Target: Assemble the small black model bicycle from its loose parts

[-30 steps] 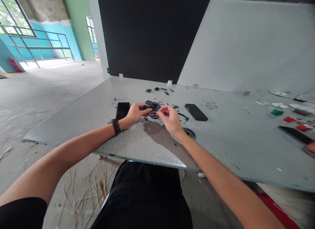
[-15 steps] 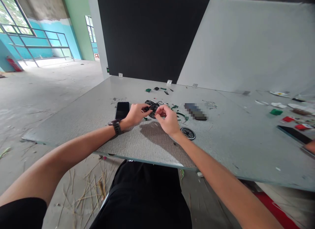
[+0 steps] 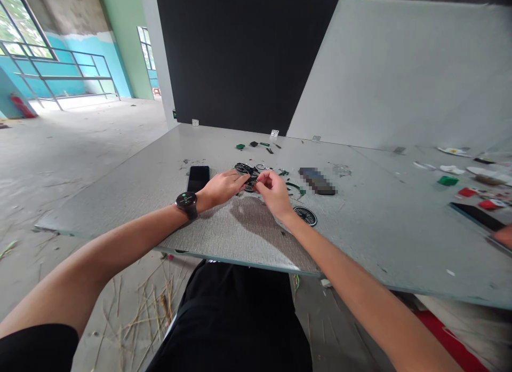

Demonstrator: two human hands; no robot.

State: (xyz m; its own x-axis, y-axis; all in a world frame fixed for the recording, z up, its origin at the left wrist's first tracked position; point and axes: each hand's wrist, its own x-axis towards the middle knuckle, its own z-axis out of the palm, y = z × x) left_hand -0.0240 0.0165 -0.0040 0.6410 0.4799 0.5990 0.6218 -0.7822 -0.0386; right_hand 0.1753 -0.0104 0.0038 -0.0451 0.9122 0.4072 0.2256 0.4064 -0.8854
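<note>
Your left hand, fingers loosely extended, meets the black spoked piece from its left, your right hand, fingertips drawn close, from its right; neither's hold is clear.

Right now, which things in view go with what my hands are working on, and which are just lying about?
Likely part of the work:
dark piece between left hand and right hand
curved green part beside the right hand
spoked wheel, lying flat

Likely just lying about:
dark phone near the left hand
fire extinguisher, far left
dry stalks, lower left
</note>
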